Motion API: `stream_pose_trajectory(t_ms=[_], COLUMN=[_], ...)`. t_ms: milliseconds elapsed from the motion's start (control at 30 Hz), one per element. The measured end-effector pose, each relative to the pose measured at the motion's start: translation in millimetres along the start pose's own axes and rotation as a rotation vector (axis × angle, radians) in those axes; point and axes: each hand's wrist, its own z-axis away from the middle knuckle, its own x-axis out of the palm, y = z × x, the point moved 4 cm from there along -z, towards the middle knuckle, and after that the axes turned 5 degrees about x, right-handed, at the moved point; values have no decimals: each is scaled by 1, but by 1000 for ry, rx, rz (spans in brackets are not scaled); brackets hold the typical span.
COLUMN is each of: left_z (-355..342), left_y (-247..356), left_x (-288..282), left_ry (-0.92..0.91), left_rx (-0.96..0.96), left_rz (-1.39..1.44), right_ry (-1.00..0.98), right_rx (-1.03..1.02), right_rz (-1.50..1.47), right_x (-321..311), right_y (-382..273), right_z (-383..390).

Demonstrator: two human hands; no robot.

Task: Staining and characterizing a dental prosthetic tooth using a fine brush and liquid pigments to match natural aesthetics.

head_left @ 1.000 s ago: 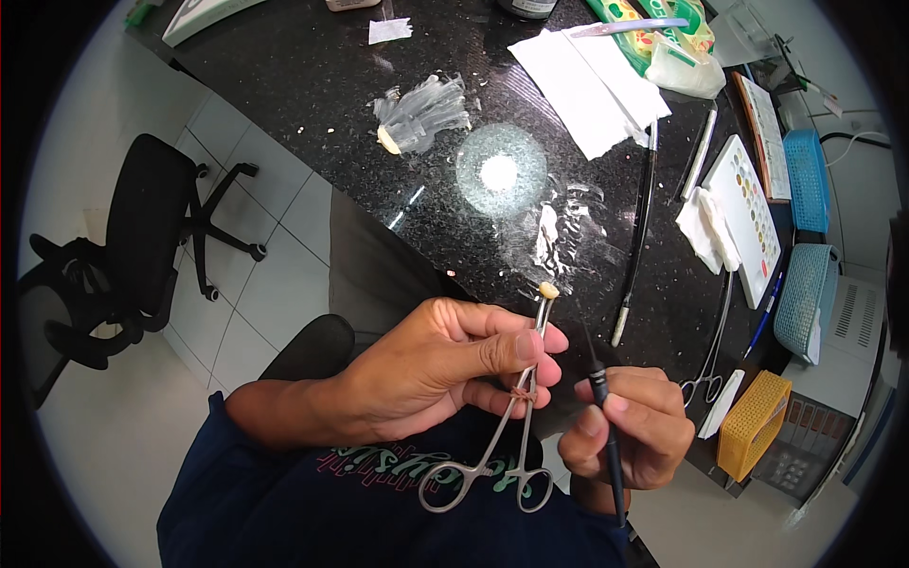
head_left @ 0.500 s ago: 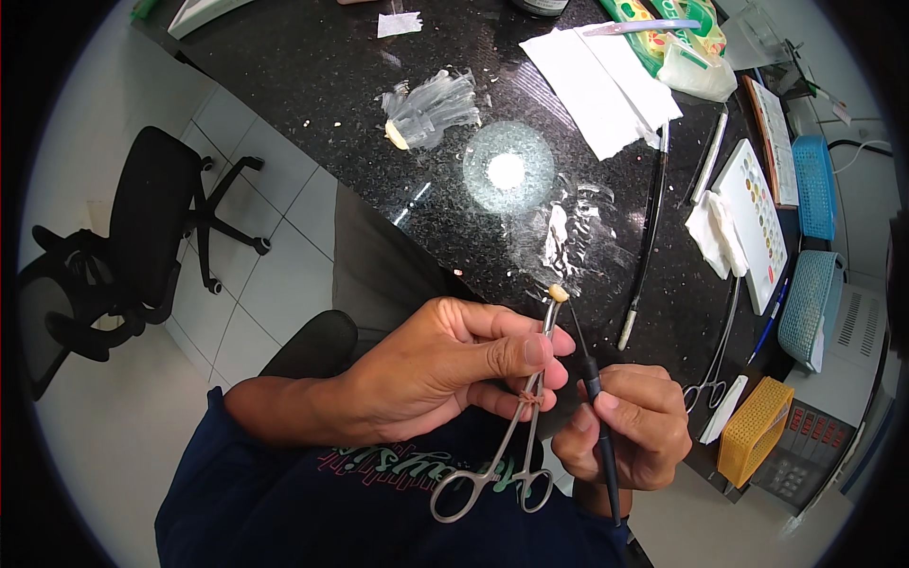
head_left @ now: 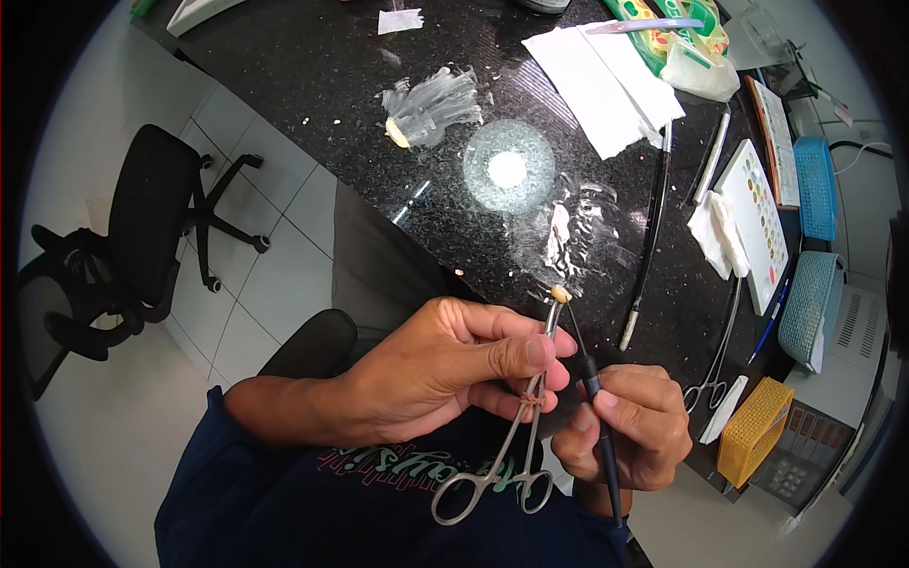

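My left hand point(head_left: 464, 364) is closed round the upper shanks of a steel hemostat point(head_left: 497, 464), its ring handles hanging toward my shirt. A small cream tooth-shaped piece point(head_left: 561, 294) sits in the jaws at the far end. Pinched in my right hand point(head_left: 649, 426) is a slim black-handled tool point(head_left: 607, 454), its thin tip slanting up beside the tooth-shaped piece. Whether that tip touches the piece is too fine to tell. Just beyond, a wet white smear point(head_left: 561, 237) lies on the dark speckled counter point(head_left: 454, 256).
White paper sheets point(head_left: 597, 90) lie at the back, near a long dark rod point(head_left: 653, 227). To the right are a white palette with coloured spots point(head_left: 753, 227), scissors-like forceps point(head_left: 724, 350), a blue basket point(head_left: 812, 189) and a yellow basket point(head_left: 755, 433). An office chair point(head_left: 156, 199) stands left.
The tooth-shaped piece and the hemostat tip have shifted very slightly to the right. Both hands keep their grips almost unmoved.
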Motion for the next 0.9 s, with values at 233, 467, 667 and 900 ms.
stream_pose_trajectory(t_ms=[233, 467, 667, 900], left_z=[0, 0, 0, 0], left_y=[0, -1, -1, 0], left_x=[0, -1, -1, -1], left_ry=[-5, -7, -8, 22], left_rx=[-1, 12, 15, 6], left_rz=[-3, -5, -5, 0], right_ry=[-9, -13, -23, -20], right_rx=[-9, -23, -15, -8], right_rz=[-5, -24, -29, -26], right_x=[1, 2, 3, 2], right_y=[0, 1, -1, 0], right_z=[0, -1, -3, -2])
